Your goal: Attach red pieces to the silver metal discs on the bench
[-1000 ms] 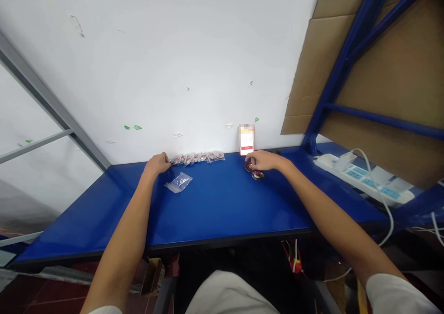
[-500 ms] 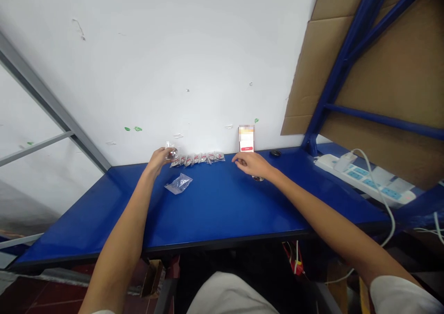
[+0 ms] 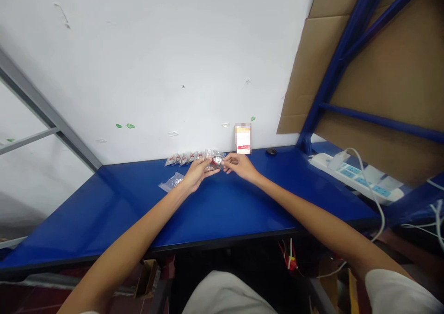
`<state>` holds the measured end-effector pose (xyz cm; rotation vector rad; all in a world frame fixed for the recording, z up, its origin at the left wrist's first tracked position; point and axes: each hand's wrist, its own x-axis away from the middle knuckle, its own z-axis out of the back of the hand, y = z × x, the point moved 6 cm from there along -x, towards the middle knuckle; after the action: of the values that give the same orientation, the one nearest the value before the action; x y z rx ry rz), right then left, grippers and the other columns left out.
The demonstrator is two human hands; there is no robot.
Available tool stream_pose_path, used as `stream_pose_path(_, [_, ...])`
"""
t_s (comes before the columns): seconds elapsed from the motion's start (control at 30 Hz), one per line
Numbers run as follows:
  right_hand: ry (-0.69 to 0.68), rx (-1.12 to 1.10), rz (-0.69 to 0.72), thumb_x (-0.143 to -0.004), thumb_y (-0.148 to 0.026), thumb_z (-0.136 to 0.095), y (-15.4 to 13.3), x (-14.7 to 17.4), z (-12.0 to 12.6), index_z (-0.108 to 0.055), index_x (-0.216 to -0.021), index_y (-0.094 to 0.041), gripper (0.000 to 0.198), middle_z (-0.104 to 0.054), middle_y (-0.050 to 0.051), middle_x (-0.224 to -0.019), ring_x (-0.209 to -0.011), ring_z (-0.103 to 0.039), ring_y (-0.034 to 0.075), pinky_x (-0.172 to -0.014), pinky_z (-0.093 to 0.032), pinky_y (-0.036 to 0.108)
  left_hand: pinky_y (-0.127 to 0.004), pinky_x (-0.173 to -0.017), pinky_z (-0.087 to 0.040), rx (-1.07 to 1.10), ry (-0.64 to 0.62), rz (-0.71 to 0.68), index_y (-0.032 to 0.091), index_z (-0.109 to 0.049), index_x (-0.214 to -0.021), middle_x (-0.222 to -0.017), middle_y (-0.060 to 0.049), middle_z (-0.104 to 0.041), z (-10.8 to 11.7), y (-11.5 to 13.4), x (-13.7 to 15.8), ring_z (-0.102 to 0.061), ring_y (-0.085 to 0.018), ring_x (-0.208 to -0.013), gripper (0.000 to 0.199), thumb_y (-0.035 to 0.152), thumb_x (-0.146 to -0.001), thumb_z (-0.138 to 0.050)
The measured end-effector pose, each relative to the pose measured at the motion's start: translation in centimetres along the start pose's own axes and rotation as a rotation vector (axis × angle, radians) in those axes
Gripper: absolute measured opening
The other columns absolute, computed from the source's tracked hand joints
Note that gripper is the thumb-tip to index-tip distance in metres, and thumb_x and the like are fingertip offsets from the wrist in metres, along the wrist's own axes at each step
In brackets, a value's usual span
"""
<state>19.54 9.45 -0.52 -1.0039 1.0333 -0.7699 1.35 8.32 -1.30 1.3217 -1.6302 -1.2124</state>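
Observation:
Between my two hands, above the back of the blue table, is a shiny round piece in a clear plastic bag (image 3: 217,160); its exact kind is too small to make out. My left hand (image 3: 198,172) grips its left side with thumb and fingers. My right hand (image 3: 242,166) pinches at its right edge, fingertips together. Behind my left hand, a row of small bagged pieces with red marks (image 3: 184,158) lies along the wall, partly hidden by the held bag. A loose clear plastic bag (image 3: 170,182) lies on the table, half covered by my left hand.
A small white, red and orange box (image 3: 243,140) stands against the wall. Right of it lies a black round object (image 3: 271,151). A white power strip (image 3: 357,177) with a plugged-in cable sits at the right. The blue table (image 3: 222,217) ends at a dark front edge.
My left hand has moved right with the bagged round piece to the middle. My right hand has shifted slightly left and now pinches its edge. The camera view has shifted slightly.

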Motion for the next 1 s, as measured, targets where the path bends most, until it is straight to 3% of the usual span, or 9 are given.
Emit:
stream_pose_path(0.23, [0.152, 0.153, 0.124, -0.09, -0.046, -0.077, -2.0, -0.3, 3.3, -0.076, -0.086, -0.022, 0.025, -0.077, 0.006, -0.089, -0.087, -0.074, 0.024, -0.076, -0.062, 0.037, -0.05, -0.109, -0.059, -0.012, -0.127, 0.144, 0.011, -0.075, -0.11, -0.119, -0.019, -0.079, -0.3, -1.5, 0.1, -0.077, -0.034, -0.116, 0.025, 0.014, -0.085, -0.079])
stream_pose_path(0.43, [0.127, 0.596, 0.31, -0.088, -0.021, -0.075, -4.6, 0.6, 2.8, -0.077, -0.079, -0.022, 0.01, -0.077, 0.005, -0.095, -0.086, -0.07, 0.021, -0.084, -0.055, 0.036, -0.049, -0.113, -0.055, -0.129, -0.233, 0.182, 0.013, -0.072, -0.108, -0.119, -0.018, -0.079, -1.3, -3.0, 0.6, -0.078, -0.031, -0.112, 0.03, 0.016, -0.081, -0.085])
stream_pose_path(0.53, [0.11, 0.52, 0.285, -0.092, -0.022, -0.069, -4.7, 0.5, 2.4, -0.074, -0.083, -0.022, 0.01, -0.077, 0.005, -0.092, -0.083, -0.071, 0.021, -0.079, -0.056, 0.034, -0.049, -0.115, -0.053, -0.11, -0.254, 0.189, 0.014, -0.069, -0.106, -0.119, -0.019, -0.079, -1.2, -3.0, 0.6, -0.078, -0.03, -0.113, 0.03, 0.021, -0.083, -0.087])
stream_pose_path(0.7, [0.067, 0.257, 0.152, -0.098, -0.037, -0.066, -3.8, 0.1, 2.5, -0.07, -0.092, -0.022, 0.016, -0.08, 0.006, -0.093, -0.088, -0.077, 0.024, -0.081, -0.061, 0.037, -0.051, -0.114, -0.054, -0.096, -0.269, 0.225, 0.014, -0.067, -0.108, -0.121, -0.019, -0.078, -1.0, -3.2, 0.5, -0.079, -0.031, -0.112, 0.035, 0.021, -0.082, -0.09])
stream_pose_path(0.83, [0.022, 0.137, 0.136, -0.097, -0.05, -0.069, -3.7, 0.0, 2.7, -0.065, -0.092, -0.023, 0.027, -0.081, 0.007, -0.094, -0.091, -0.079, 0.026, -0.084, -0.063, 0.04, -0.048, -0.111, -0.057, -0.096, -0.278, 0.212, 0.014, -0.066, -0.113, -0.112, -0.016, -0.079, -1.0, -3.4, 0.4, -0.08, -0.03, -0.108, 0.042, 0.016, -0.079, -0.09])
stream_pose_path(1.0, [0.073, 0.049, 0.136, -0.096, -0.059, -0.07, -3.5, -0.2, 3.4, -0.062, -0.094, -0.024, 0.036, -0.08, 0.007, -0.095, -0.083, -0.079, 0.025, -0.073, -0.063, 0.037, -0.04, -0.103, -0.062, -0.118, -0.239, 0.187, 0.013, -0.067, -0.112, -0.109, -0.014, -0.079, -0.5, -3.6, 0.0, -0.08, -0.024, -0.098, 0.033, 0.019, -0.086, -0.086])
